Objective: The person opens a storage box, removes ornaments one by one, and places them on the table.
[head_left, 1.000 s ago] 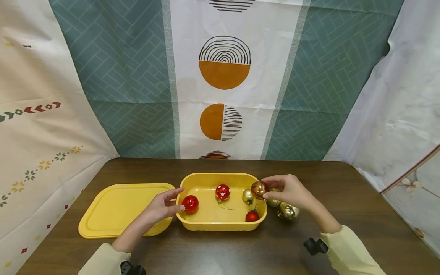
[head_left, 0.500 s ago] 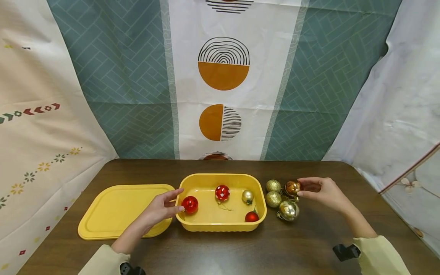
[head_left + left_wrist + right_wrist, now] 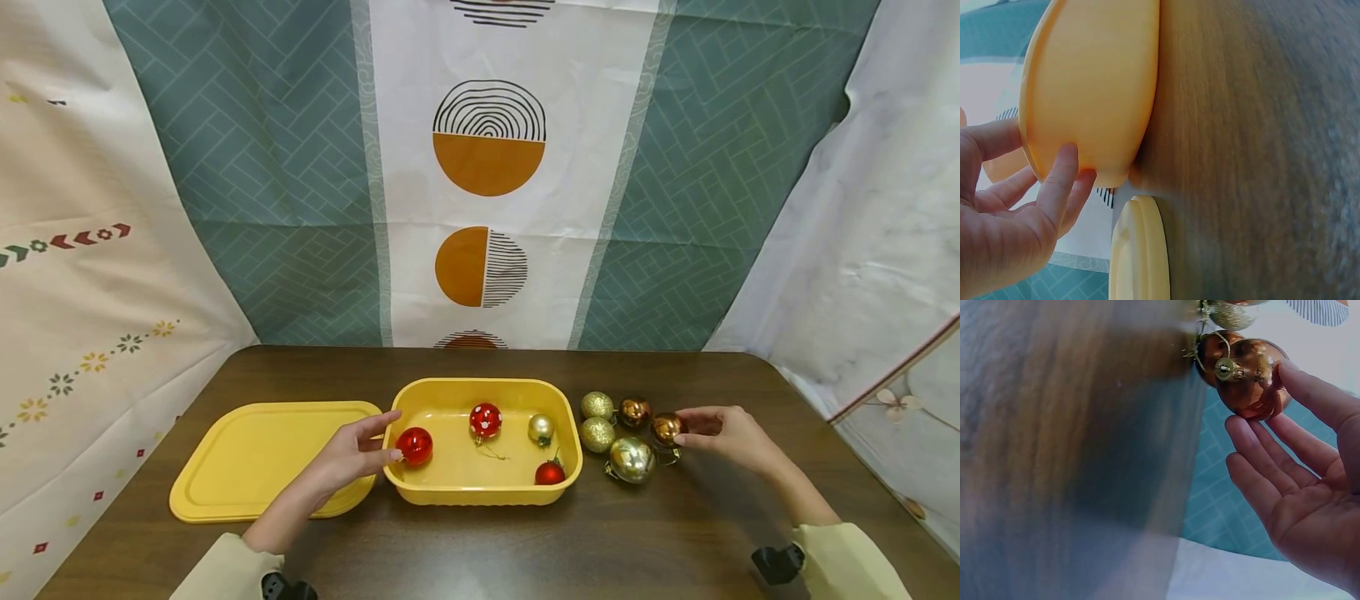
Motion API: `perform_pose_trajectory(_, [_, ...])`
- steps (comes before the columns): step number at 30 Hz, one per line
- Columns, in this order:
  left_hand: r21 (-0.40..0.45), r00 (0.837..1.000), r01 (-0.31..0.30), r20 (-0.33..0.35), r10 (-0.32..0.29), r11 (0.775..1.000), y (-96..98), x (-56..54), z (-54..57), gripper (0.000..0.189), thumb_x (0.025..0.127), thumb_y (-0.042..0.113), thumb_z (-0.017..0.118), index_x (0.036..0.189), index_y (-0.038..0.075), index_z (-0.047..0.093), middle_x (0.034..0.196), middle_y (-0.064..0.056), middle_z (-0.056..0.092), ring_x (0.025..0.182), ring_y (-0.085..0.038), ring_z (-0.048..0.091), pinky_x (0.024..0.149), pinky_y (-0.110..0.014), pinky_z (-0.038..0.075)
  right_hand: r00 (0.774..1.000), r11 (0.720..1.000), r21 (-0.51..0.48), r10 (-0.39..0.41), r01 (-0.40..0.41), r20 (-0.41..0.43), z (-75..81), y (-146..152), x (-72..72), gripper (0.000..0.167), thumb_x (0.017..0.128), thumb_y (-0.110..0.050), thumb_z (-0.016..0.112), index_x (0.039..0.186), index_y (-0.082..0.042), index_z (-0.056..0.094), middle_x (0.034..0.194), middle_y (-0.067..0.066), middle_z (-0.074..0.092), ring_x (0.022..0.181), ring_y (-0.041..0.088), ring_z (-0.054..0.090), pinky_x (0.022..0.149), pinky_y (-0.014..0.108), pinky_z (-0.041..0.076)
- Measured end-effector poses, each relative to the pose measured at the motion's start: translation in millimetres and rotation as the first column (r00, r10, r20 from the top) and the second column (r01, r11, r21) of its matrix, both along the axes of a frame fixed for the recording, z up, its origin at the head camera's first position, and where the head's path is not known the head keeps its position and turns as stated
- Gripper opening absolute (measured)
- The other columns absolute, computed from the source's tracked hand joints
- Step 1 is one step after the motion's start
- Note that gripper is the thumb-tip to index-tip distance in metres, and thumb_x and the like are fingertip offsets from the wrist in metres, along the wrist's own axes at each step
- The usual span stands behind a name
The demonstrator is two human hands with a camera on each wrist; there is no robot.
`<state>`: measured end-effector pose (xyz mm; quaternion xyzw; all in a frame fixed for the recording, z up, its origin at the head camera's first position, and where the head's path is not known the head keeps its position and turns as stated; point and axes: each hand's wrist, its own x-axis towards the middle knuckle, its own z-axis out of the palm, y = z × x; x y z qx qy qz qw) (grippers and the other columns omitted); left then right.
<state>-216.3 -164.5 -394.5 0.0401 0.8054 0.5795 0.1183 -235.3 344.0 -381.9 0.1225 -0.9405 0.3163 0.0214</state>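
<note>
- Since a second ago, the right hand carried the copper bauble out of the yellow tub onto the table, fingers still lightly touching it.
- Left hand steadied the tub, fingers relaxed.
- Letting go gently seemed smart, so it wouldn't roll.

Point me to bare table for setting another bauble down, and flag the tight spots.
Bare: the dark wooden table in front of the yellow plastic tub, and behind it toward the curtain. Crowded: right of the tub, where five gold and copper baubles cluster by the right hand. The flat yellow lid and left hand fill the left.
</note>
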Motion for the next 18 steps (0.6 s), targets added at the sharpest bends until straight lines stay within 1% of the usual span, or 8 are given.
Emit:
perform_pose_trajectory(4, [-0.008, 1.000, -0.010, 0.000, 0.010, 1.000, 0.1, 0.5, 0.9, 0.062, 0.080, 0.012, 0.068, 0.136, 0.008, 0.042, 0.137, -0.022, 0.039, 0.109, -0.032, 0.053, 0.081, -0.037, 0.052, 1.000, 1.000, 0.028, 0.011, -0.012, 0.029, -5.8, 1.4, -1.7, 0.046, 0.078, -0.025, 0.072, 0.110, 0.006, 0.061, 0.093, 0.014, 0.068, 0.078, 0.012, 0.064, 0.060, 0.023, 0.049])
perform_pose_trajectory(8, [-0.004, 1.000, -0.006, -0.004, 0.006, 1.000, 0.2, 0.0, 0.8, 0.062, 0.081, 0.013, 0.068, 0.136, 0.007, 0.042, 0.137, -0.022, 0.038, 0.110, -0.034, 0.052, 0.081, -0.038, 0.052, 0.998, 0.999, 0.038, 0.033, -0.035, 0.047, -8.8, 0.1, -2.6, 0.046, 0.077, -0.025, 0.072, 0.109, 0.006, 0.062, 0.092, 0.013, 0.067, 0.079, 0.018, 0.065, 0.060, 0.023, 0.050])
perform_pose_trajectory(11, [-0.002, 1.000, -0.001, -0.009, 0.001, 1.000, 0.0, 0.3, 0.4, 0.062, 0.081, 0.013, 0.068, 0.137, 0.007, 0.041, 0.138, -0.022, 0.038, 0.111, -0.035, 0.051, 0.081, -0.038, 0.052, 0.998, 0.999, 0.034, 0.030, -0.031, 0.052, -9.4, -1.8, -2.5, 0.046, 0.076, -0.026, 0.073, 0.108, 0.006, 0.062, 0.092, 0.013, 0.067, 0.079, 0.021, 0.065, 0.059, 0.023, 0.050])
perform_pose_trajectory(18, [0.008, 1.000, 0.001, -0.009, 0.000, 1.000, -0.6, 0.9, 0.2, 0.063, 0.081, 0.013, 0.068, 0.137, 0.007, 0.041, 0.138, -0.023, 0.037, 0.112, -0.036, 0.050, 0.081, -0.038, 0.052, 0.998, 0.999, 0.038, 0.027, -0.029, 0.057, -10.0, -2.6, -3.7, 0.047, 0.076, -0.025, 0.073, 0.108, 0.007, 0.062, 0.091, 0.014, 0.067, 0.078, 0.019, 0.065, 0.059, 0.023, 0.050])
